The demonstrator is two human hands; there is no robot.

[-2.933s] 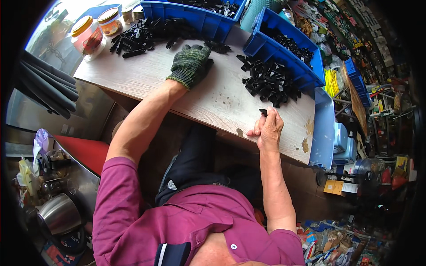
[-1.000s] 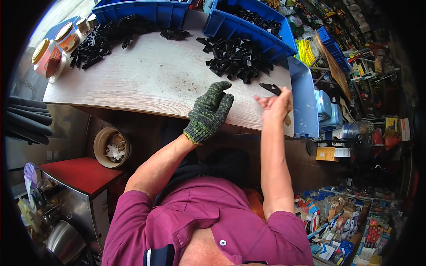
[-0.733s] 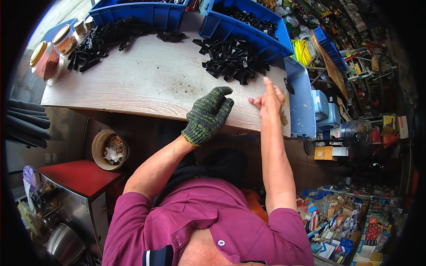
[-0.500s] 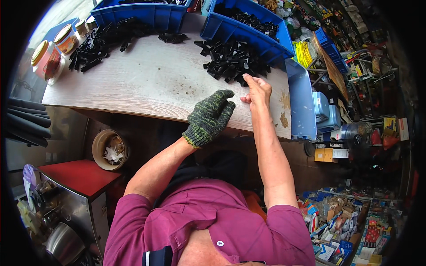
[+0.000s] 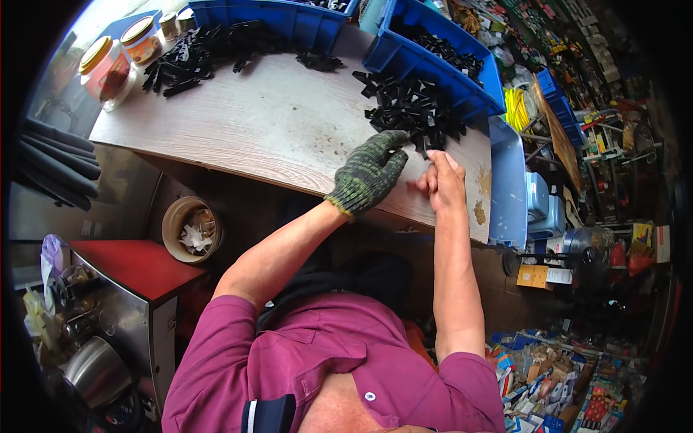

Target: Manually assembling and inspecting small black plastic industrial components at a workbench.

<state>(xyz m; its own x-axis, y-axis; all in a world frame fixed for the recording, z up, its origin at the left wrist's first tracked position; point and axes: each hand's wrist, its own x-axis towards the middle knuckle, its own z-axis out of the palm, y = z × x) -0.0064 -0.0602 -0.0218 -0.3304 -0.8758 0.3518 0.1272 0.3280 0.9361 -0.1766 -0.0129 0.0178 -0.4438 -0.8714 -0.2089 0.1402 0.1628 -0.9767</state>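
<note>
My left hand point(image 5: 369, 172), in a dark green knitted glove, reaches to the near edge of a heap of small black plastic pieces point(image 5: 408, 105). Its fingers are stretched forward, with a gap between them and nothing visible in it. Close by on the right, my bare right hand point(image 5: 444, 182) has its fingers curled and the thumb and forefinger together. Their tips meet the end of a black piece point(image 5: 424, 153) at the heap's edge; whether they grip it is unclear.
A blue crate point(image 5: 433, 65) of black parts stands behind the heap, another blue crate point(image 5: 271, 22) to its left. More black pieces point(image 5: 209, 54) and lidded jars point(image 5: 105, 68) lie far left on the table point(image 5: 238, 123). Below stands a waste bin point(image 5: 173, 227).
My gloved left hand has moved forward to the heap. The right hand has drawn slightly nearer to me, its fingers curled. The whole view has shifted a little.
</note>
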